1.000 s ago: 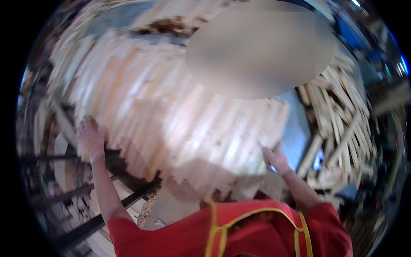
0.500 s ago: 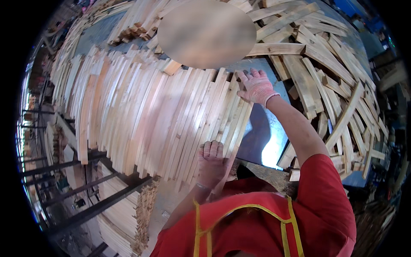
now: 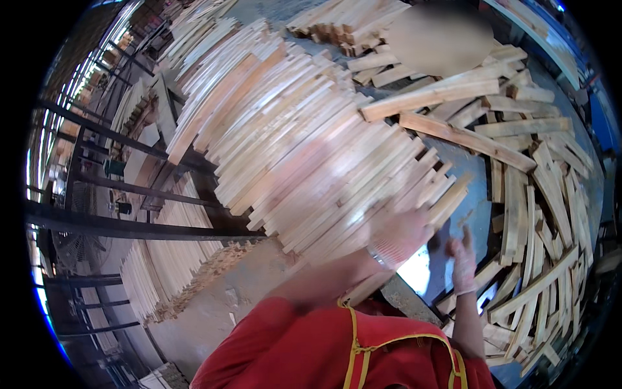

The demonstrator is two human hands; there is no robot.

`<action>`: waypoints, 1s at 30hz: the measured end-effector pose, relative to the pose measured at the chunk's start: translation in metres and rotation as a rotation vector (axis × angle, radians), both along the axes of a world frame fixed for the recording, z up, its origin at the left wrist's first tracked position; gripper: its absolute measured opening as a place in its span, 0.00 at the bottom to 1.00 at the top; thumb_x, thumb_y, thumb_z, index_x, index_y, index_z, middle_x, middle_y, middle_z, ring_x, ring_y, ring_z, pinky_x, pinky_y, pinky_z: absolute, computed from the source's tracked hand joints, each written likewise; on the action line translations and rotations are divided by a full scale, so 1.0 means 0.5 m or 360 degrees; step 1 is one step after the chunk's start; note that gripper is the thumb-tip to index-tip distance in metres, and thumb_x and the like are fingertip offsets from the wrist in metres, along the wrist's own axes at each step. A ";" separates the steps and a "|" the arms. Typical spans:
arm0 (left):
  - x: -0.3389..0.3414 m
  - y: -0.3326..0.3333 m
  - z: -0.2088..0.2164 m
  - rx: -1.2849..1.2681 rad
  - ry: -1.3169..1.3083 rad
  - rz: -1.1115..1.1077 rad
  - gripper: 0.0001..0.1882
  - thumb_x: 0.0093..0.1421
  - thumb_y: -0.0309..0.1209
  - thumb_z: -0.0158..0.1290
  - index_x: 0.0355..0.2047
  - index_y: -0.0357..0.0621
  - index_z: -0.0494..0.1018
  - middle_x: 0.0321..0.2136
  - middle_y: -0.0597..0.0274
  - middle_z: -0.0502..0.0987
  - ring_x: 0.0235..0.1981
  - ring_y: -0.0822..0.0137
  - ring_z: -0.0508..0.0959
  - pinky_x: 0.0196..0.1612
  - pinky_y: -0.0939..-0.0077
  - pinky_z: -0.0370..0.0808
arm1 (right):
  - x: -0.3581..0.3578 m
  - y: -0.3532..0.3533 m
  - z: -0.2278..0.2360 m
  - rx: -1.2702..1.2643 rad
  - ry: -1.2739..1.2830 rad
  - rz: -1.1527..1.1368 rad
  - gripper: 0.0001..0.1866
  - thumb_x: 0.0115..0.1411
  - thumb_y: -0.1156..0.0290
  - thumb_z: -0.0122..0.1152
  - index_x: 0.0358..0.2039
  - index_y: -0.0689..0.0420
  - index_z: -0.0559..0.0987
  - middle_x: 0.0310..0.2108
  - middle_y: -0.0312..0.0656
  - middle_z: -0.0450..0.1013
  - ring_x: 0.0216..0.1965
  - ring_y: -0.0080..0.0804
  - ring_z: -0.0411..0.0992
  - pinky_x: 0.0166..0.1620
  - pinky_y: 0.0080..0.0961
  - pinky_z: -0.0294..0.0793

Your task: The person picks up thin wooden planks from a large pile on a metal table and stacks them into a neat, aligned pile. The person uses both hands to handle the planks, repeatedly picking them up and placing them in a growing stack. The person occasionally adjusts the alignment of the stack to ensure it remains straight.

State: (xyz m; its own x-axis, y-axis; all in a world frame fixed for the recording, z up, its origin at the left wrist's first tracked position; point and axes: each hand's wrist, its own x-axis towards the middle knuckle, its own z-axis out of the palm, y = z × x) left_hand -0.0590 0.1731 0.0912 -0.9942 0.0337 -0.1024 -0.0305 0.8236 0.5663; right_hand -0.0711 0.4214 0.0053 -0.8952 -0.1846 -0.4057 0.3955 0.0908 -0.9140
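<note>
Where the row of boards ends on its right side, my left grip lies over the last few; too blurred to tell whether it pinches one or merely presses. My right grip hangs just beyond, thumb and fingers parted, nothing visible in it, near the table.

Risks, as I judge them: a hard sideways shove could ride one board up over its neighbour, since they seem to lie loose, edge to edge. Ends stand ragged; a palm dragged along them might catch a splinter. Far side, a plank points at the row and could snag it. Jumbled pile at right: one knock might start a slide.
</note>
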 end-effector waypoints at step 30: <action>0.073 -0.854 0.035 -0.0357 -0.0068 0.0576 0.21 0.62 0.40 0.58 0.52 0.45 0.77 0.46 0.51 0.83 0.48 0.46 0.82 0.51 0.55 0.80 | -0.056 -0.823 0.078 0.0382 0.0240 0.0673 0.46 0.68 0.59 0.64 0.79 0.60 0.52 0.48 0.46 0.79 0.45 0.35 0.79 0.53 0.31 0.79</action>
